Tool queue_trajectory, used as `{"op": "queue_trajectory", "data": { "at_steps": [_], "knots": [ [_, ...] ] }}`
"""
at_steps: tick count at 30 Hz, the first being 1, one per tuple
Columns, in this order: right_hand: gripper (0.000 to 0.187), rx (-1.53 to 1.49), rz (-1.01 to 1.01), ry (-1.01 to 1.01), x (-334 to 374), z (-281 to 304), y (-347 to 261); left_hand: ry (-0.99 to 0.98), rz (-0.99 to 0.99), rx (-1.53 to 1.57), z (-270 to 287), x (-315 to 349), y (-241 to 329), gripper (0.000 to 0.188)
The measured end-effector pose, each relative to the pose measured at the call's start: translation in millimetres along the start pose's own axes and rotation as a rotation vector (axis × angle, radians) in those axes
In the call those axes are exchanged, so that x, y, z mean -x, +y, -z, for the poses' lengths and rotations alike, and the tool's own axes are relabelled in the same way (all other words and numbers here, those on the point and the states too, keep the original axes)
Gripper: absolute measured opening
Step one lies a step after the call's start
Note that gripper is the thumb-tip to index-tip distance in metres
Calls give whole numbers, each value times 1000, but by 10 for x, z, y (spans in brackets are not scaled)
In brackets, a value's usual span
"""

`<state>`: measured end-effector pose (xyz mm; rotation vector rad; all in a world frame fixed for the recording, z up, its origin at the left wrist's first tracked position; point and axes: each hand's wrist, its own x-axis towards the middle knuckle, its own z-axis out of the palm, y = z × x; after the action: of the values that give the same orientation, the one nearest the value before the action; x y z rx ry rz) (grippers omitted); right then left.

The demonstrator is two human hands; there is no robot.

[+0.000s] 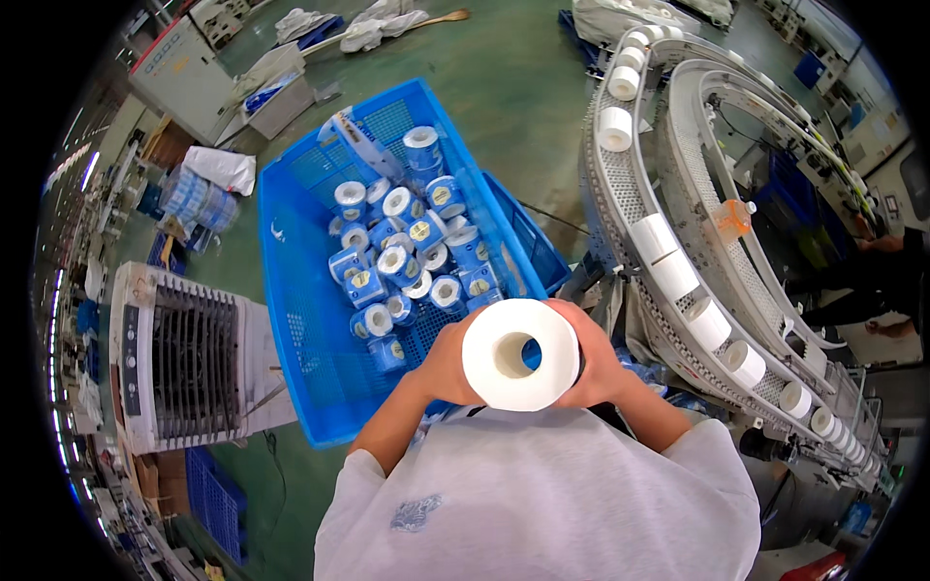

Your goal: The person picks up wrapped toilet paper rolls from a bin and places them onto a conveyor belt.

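Observation:
Close in front of my chest, a white toilet paper roll (489, 363) is held between both hands, its end face turned up and the core hole showing. My left hand (448, 364) wraps its left side, and my right hand (599, 354) closes round its right side. Most of my fingers are hidden behind the roll, as is its far end. Just beyond lies a large blue plastic crate (291, 358) with a loose heap of toilet rolls in blue wrappers (397, 263) in it.
On my right a curved conveyor (630, 198) carries bare white rolls (664, 254). An orange bottle (733, 218) stands by its inner track. A grey-white air cooler (184, 358) stands left of the crate. Another person's dark sleeve (896, 276) shows at the far right.

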<state>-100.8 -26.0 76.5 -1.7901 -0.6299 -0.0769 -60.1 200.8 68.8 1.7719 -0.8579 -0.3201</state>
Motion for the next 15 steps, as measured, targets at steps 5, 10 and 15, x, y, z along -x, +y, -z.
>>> {"op": "queue_trajectory", "data": {
  "at_steps": [5, 10, 15],
  "knots": [
    [99, -96, -264, 77, 18, 300, 320, 82, 264, 213, -303, -113, -175, 99],
    [82, 284, -357, 655, 139, 1312, 1602, -148, 295, 492, -391, -52, -346, 71],
    [84, 1037, -983, 534, 459, 2083, 2416, -496, 327, 171, -567, 160, -313, 39]
  ]
}}
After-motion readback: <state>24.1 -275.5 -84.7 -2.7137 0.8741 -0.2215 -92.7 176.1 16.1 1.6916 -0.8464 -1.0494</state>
